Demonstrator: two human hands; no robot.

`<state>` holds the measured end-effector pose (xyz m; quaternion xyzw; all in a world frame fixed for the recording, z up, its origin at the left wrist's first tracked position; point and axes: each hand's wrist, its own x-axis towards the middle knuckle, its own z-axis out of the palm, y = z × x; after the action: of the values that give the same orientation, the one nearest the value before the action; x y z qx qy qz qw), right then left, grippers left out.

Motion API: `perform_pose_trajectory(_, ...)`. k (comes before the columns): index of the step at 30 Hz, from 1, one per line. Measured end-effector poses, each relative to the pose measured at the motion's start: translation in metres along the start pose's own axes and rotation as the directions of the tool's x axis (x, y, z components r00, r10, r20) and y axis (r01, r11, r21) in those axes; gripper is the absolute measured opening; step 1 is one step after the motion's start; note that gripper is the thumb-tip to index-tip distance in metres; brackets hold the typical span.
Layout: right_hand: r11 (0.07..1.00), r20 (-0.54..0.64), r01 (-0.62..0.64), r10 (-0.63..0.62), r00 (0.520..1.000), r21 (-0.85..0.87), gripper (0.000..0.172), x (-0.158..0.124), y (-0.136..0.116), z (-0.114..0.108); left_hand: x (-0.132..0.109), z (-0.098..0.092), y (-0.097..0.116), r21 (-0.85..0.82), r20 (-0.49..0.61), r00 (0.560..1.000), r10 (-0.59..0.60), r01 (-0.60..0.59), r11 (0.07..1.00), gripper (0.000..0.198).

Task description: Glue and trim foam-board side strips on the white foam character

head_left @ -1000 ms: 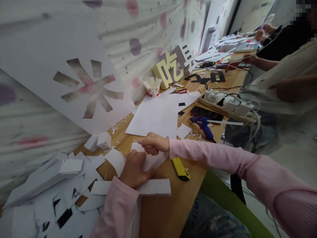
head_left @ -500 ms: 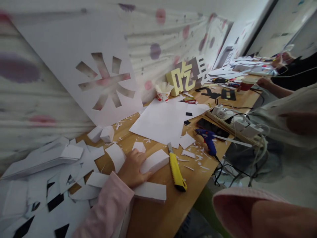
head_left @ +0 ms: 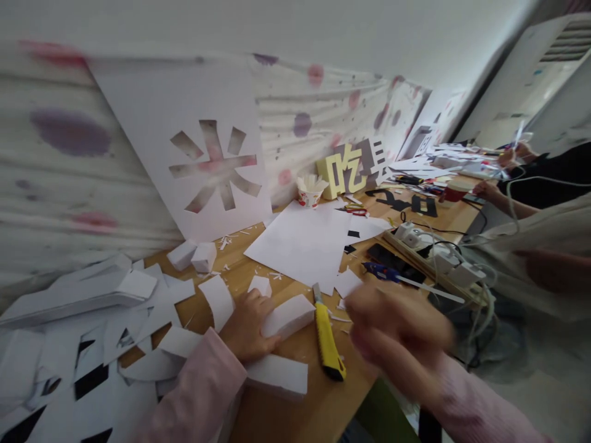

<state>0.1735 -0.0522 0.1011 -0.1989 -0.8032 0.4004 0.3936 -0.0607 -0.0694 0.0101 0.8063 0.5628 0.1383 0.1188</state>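
Observation:
My left hand [head_left: 249,326] rests among white paper strips and blocks, its thumb and fingers around the near end of a white paper block [head_left: 290,317]. Another white block [head_left: 279,374] sticks out below my wrist, and a curved white strip [head_left: 217,301] lies beside the knuckles. My right hand [head_left: 401,332] is raised over the table's right edge, smeared by motion. Its fingers look bent, but whether anything is in them is unclear. Between both hands lies a yellow utility knife [head_left: 329,344], blade out. Behind my right hand is a blue glue gun [head_left: 381,271] with a white glue stick, partly covered.
A white sheet [head_left: 300,243] lies mid-table, among scraps. A board with a cut-out character [head_left: 138,141] leans on the wall. Paper offcuts [head_left: 50,363] pile up at left. A power strip [head_left: 438,264] with cables lines the right edge. Another person's hand [head_left: 489,191] is near a cup.
My right hand has come up from the lower right corner toward the knife and glue gun. My left hand keeps its place on the paper block. The view has tilted upward slightly.

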Motion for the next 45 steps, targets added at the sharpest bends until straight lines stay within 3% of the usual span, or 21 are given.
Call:
perform_pose_trajectory(1,1.000,-0.062,-0.003,0.004,0.998,0.030,0.050,0.013,0.014,0.005,0.000,0.000,0.000,0.002,0.002,1.000,0.003,-0.003,1.000,0.028)
perform_pose_trajectory(2,0.982,-0.076,-0.048,0.062,0.995,0.181,0.055,0.025,0.029,0.010,0.000,0.000,0.000,0.005,0.006,1.000,0.004,-0.004,1.000,0.028)
perform_pose_trajectory(4,0.865,0.116,-0.257,0.229,0.966,0.431,0.060,0.043,0.060,0.023,0.000,0.000,0.000,0.009,0.011,1.000,-0.002,0.002,1.000,0.029)
perform_pose_trajectory(7,0.810,0.260,-0.361,0.265,0.928,0.462,0.058,0.052,0.099,0.040,0.000,-0.002,0.001,0.011,0.019,1.000,-0.017,0.017,1.000,0.028)
perform_pose_trajectory(10,0.799,0.303,-0.392,0.274,0.912,0.455,0.060,0.047,0.118,0.052,0.001,-0.003,0.002,-0.004,0.028,0.999,-0.021,0.021,1.000,0.027)
perform_pose_trajectory(17,0.826,0.301,-0.384,0.274,0.913,0.413,0.062,0.039,0.119,0.057,0.001,0.002,-0.003,-0.049,0.039,0.999,-0.020,0.022,0.999,0.026)
perform_pose_trajectory(25,0.795,0.299,-0.394,0.280,0.912,0.461,0.062,0.038,0.124,0.058,0.000,0.004,-0.005,-0.065,0.032,0.999,0.002,0.000,0.998,0.027)
perform_pose_trajectory(32,0.786,0.373,-0.412,0.250,0.894,0.461,0.061,0.040,0.127,0.056,0.000,0.003,-0.005,-0.053,0.034,0.999,0.001,0.001,0.999,0.027)
perform_pose_trajectory(45,0.869,0.394,-0.373,0.235,0.889,0.324,0.057,0.042,0.126,0.057,0.000,-0.002,-0.001,-0.025,0.078,0.997,-0.026,0.028,0.999,0.027)
